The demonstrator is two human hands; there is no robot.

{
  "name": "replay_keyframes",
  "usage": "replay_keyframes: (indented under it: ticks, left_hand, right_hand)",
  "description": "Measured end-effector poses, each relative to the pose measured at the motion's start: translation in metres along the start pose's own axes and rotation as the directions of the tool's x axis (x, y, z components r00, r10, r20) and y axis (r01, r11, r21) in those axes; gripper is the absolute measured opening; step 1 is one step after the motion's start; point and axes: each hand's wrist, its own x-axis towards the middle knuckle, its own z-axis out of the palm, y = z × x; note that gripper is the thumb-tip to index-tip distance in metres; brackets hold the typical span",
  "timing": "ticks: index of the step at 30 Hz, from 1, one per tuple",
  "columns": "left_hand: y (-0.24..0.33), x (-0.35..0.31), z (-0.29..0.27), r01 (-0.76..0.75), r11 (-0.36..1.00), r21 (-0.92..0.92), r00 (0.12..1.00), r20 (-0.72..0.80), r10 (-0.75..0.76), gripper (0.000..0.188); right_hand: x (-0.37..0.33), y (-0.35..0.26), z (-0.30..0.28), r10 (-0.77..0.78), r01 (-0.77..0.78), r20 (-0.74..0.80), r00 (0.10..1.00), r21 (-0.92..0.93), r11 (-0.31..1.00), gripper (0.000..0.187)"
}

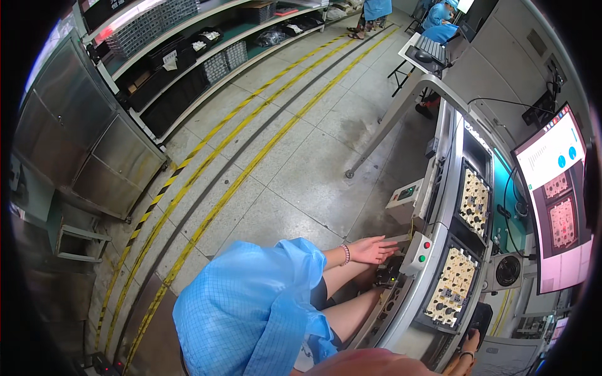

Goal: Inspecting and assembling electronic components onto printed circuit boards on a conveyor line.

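My left hand, with a beaded bracelet at its wrist, is open with its fingers stretched out. It hovers over my lap, close to a pale control box with red and green buttons, and holds nothing that I can see. Far to the lower right, my right hand touches the near end of a black object, whose kind I cannot make out; its fingers are mostly hidden. Between the hands, a cream-coloured board with several dark parts lies in a black frame on the machine. A similar board lies farther along.
A tilted monitor stands at the right, beside a round black fan. A grey metal frame leg reaches the tiled floor. Shelves with bins and a steel cabinet line the left. People in blue smocks are far off.
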Motion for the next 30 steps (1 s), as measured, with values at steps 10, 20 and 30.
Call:
replay_keyframes:
  ticks: [10, 20, 30]
  left_hand:
    - [0.001, -0.003, -0.003, -0.005, 1.000, 0.017, 1.000, -0.005, 0.005, 0.058]
    - [0.001, 0.000, -0.009, 0.005, 1.000, 0.009, 0.999, 0.039, -0.006, 0.058]
    - [-0.001, 0.002, -0.014, 0.000, 1.000, 0.008, 0.999, 0.041, -0.001, 0.059]
  right_hand:
    - [-0.002, -0.049, -0.011, 0.149, -0.144, 0.003, 0.989, -0.234, 0.962, 0.017]
    - [-0.016, -0.037, -0.027, 0.083, -0.105, -0.095, 0.992, -0.264, 0.959, 0.008]
    - [-0.018, -0.076, -0.031, 0.122, -0.124, -0.024, 0.992, -0.305, 0.944, 0.009]
